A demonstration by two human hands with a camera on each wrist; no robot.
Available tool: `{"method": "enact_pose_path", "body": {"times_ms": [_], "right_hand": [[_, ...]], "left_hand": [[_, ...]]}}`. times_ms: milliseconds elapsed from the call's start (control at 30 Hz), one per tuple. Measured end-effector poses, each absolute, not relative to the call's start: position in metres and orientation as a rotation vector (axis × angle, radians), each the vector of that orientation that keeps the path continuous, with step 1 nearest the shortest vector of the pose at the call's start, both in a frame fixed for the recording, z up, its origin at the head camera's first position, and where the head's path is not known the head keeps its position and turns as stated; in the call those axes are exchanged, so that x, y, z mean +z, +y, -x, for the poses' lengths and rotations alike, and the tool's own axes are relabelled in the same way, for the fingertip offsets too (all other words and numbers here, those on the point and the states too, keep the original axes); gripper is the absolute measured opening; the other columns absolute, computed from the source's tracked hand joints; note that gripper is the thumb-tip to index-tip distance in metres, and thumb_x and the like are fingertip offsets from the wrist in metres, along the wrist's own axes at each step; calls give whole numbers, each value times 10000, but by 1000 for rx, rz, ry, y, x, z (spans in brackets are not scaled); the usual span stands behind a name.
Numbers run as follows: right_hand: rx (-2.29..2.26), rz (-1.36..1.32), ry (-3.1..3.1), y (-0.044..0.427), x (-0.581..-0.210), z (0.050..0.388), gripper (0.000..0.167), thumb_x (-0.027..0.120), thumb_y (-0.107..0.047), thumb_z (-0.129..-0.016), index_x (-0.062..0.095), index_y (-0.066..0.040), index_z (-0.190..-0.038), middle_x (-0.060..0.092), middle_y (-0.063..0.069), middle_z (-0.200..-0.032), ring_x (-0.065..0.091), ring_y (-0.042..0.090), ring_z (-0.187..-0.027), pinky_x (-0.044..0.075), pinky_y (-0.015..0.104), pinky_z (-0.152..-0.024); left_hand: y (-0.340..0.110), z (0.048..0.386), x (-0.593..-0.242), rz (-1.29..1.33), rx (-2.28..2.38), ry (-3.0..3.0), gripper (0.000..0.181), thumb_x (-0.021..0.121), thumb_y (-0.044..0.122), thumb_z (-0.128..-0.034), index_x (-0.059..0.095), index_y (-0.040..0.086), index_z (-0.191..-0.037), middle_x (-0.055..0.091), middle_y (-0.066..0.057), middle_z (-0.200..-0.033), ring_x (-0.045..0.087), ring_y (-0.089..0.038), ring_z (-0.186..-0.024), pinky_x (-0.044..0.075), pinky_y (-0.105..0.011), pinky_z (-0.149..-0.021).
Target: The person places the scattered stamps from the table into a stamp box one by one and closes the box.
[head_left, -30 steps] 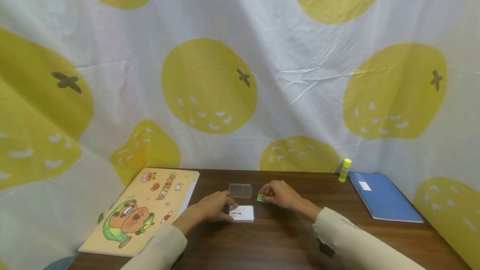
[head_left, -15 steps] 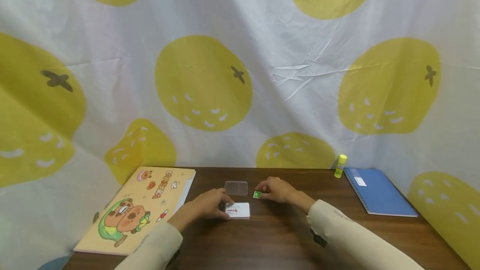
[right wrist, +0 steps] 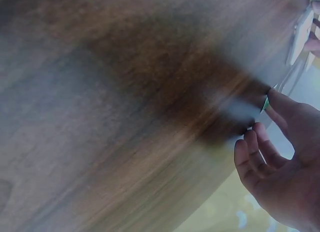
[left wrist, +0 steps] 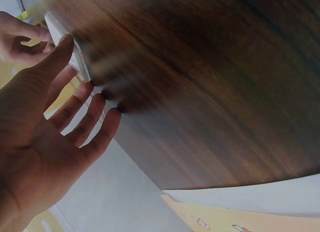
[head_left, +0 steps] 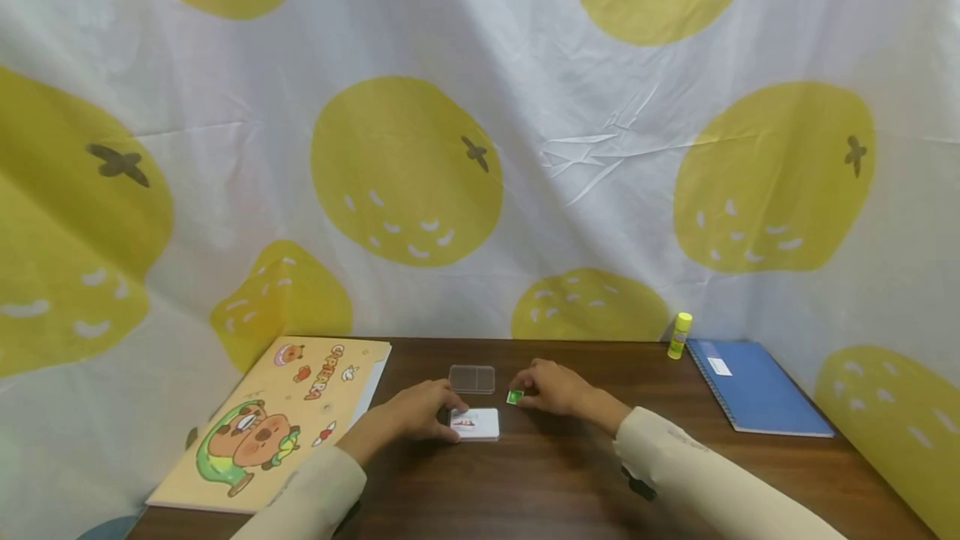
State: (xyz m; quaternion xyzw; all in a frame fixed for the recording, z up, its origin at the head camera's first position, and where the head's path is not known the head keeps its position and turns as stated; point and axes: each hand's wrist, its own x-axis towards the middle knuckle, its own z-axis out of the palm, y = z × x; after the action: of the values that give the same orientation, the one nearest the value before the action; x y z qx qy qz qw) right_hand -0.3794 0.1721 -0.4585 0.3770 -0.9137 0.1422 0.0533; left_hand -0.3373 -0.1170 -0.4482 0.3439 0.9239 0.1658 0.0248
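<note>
In the head view, my left hand [head_left: 423, 408] holds the left end of a flat, pale rectangular stack or case [head_left: 483, 423] with a white top and a small red print. The thumb [left wrist: 65, 41] lies on its near side, and the fingers reach to its far side. To the right, my right hand [head_left: 553, 387] pinches a small green square with a white border [head_left: 514, 397] between thumb and forefinger, low over the table. Only a sliver of that green square [right wrist: 265, 104] shows in the right wrist view. Behind the white stack lies a clear plastic lid or tray [head_left: 472, 378].
A large folder with capybara drawings [head_left: 277, 423] covers the left of the dark wooden table [head_left: 525, 490]. A yellow glue stick [head_left: 679, 336] stands upright at the back right, beside a blue spiral notebook [head_left: 757, 386]. A fruit-patterned curtain [head_left: 585, 215] hangs around the table.
The head view has shifted slightly. Both hands keep nearly the same places and grips; the right hand with the green square has come marginally nearer to me.
</note>
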Motion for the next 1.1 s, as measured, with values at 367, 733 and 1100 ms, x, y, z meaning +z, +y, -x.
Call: {"method": "enact_pose_path", "body": {"times_ms": [367,733,1100], "right_hand": [[435,-1135,-2785,175,-457,357,186,796,-179,-925,780,-130,-1104,623,17,-950,592,139,-845,531,317,-731],[489,-1188,-2770,176,-458,344,216,792,-120,-915,776,-76,-1126,642,20,-951,604,121,-838,538,273,-730],[587,-1186,-2738,176,-460,342,261,807,-68,-886,749,-26,-1138,638,24,-918,616,165,-852,538,260,-750]], "left_hand": [[-115,335,-446,-1056,527,2860,419,900,248,-813,776,83,-1177,669,-48,-1131,634,-245,-1032,528,-421,-926],[-116,335,-447,-1061,493,2861,418,895,258,-820,774,89,-1182,668,-59,-1149,635,-253,-1048,527,-435,-943],[-116,337,-449,-1085,494,2859,419,897,259,-818,775,84,-1179,666,-50,-1128,637,-246,-1021,531,-407,-921]]}}
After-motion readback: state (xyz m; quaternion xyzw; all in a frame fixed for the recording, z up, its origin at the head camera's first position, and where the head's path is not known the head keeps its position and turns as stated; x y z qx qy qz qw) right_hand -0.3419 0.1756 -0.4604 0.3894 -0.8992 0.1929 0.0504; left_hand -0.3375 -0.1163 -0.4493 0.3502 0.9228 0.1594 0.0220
